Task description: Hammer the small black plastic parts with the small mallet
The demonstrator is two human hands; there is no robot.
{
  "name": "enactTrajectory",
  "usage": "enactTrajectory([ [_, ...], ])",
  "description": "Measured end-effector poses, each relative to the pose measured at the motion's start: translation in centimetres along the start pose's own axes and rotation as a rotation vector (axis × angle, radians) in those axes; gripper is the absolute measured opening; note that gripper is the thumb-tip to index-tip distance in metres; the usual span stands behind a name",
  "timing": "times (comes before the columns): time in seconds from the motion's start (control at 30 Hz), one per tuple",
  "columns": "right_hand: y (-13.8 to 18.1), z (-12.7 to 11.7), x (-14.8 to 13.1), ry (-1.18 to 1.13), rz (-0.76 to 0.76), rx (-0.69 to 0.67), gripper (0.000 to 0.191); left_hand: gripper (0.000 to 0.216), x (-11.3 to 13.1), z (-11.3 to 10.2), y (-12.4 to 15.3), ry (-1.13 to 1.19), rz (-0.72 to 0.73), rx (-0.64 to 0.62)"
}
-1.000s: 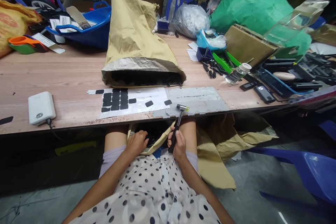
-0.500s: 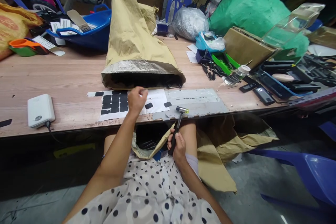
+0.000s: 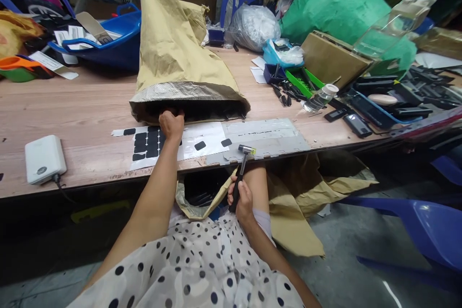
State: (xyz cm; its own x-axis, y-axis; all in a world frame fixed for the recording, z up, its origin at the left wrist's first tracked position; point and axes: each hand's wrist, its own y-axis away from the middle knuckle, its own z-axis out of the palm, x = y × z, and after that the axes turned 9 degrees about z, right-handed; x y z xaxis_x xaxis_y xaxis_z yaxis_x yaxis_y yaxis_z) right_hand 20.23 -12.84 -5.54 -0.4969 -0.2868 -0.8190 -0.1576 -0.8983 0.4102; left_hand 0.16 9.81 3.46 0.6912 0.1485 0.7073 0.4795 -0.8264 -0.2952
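I've got the left hand [image 3: 172, 124] out on the counter [image 3: 83, 110], right at the mouth of the brown paper sack [image 3: 176, 53] that lies on its side, opening towards me. The fingers curl into the dark opening, tips hidden, so I cannot tell whether they grasp anything. The wrist lies over the white sheet [image 3: 207, 134] with its black pads [image 3: 144, 140]. Down below the counter edge, the right hand [image 3: 241, 197] is clenched around the black handle of the hammer [image 3: 241, 169], handle tilted up, head touching the grey sheet [image 3: 267, 137] at the near edge. A second sack [image 3: 296, 202] hangs open between the knees, and a white power bank [image 3: 44, 159] sits far left
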Motion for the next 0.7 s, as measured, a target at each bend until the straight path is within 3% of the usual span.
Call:
enactTrajectory([
  [0.1, 0.0, 0.0, 0.0, -0.006, 0.003, 0.01, 0.048, 0.017, -0.3, -1.6, 3.7, 0.059, 0.178, 0.025],
  [0.3, -0.2, 0.0, 0.0, 0.005, -0.005, 0.011, 0.048, 0.008, -0.4, -3.5, 11.2, 0.203, 0.61, -0.445],
  [0.4, -0.3, -0.1, 0.0, 0.024, -0.014, 0.022, 0.046, 0.004, -0.6, -3.3, 12.0, 0.17, 0.688, -0.561],
  [0.53, -0.1, -0.2, 0.1, 0.07, -0.046, 0.046, 0.046, 0.007, -0.9, -2.9, 11.3, 0.166, 0.69, -0.625],
  [0.7, 0.5, -0.5, 0.6, 0.206, -0.205, 0.044, 0.04, 0.011, -1.2, -2.8, 10.7, 0.214, 0.649, -0.692],
])
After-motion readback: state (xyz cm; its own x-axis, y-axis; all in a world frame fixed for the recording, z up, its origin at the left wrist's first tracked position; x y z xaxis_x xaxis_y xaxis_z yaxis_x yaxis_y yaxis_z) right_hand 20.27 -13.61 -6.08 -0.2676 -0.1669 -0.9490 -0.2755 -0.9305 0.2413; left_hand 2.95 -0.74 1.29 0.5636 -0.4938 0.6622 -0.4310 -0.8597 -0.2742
